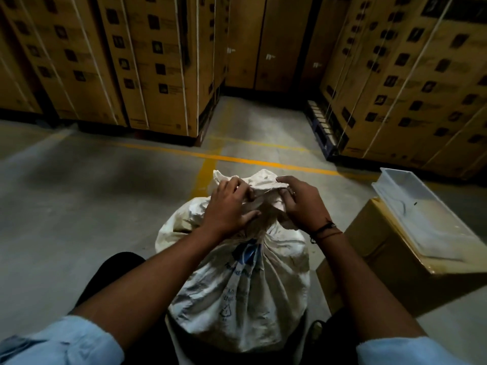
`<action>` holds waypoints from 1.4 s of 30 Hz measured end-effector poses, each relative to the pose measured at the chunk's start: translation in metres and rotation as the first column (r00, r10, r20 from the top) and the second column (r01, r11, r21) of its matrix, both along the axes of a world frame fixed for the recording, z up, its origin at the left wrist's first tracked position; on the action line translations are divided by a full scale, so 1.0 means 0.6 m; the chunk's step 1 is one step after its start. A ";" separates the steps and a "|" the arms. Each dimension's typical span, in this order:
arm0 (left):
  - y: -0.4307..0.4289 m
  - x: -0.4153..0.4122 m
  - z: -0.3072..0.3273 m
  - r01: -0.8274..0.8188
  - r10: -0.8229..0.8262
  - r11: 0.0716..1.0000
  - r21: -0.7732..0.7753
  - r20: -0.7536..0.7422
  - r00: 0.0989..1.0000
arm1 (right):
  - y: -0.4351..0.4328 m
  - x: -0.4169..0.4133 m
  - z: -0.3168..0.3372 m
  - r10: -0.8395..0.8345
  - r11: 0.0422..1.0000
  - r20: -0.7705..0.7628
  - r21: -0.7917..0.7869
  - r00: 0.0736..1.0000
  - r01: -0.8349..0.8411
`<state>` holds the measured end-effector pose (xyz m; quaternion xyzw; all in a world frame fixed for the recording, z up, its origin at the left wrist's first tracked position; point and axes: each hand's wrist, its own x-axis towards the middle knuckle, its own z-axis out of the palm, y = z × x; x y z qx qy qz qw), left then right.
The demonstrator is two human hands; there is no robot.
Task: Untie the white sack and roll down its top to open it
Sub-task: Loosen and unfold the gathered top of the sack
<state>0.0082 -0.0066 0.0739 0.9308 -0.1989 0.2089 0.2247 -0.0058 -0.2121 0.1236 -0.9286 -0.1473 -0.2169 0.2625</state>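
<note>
A full white woven sack (237, 291) with blue print stands on the floor between my knees. Its neck is gathered tight, and the loose top fabric (263, 180) bunches above it. My left hand (229, 206) grips the bunched fabric on the left side of the neck. My right hand (297, 204) pinches the fabric on the right, thumb and fingers closed on a fold. Any tie at the neck is hidden under my hands.
A brown cardboard box (390, 262) sits at my right with a white plastic tray (432, 212) on top. Tall stacks of strapped cartons (147, 61) stand on pallets ahead and at the right. Yellow lines (237, 160) mark the concrete floor.
</note>
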 end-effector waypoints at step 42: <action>0.022 -0.026 0.074 0.245 -0.240 0.967 0.076 -0.067 0.969 | 0.009 -0.017 0.015 0.069 0.876 0.146 -0.482 0.987 0.011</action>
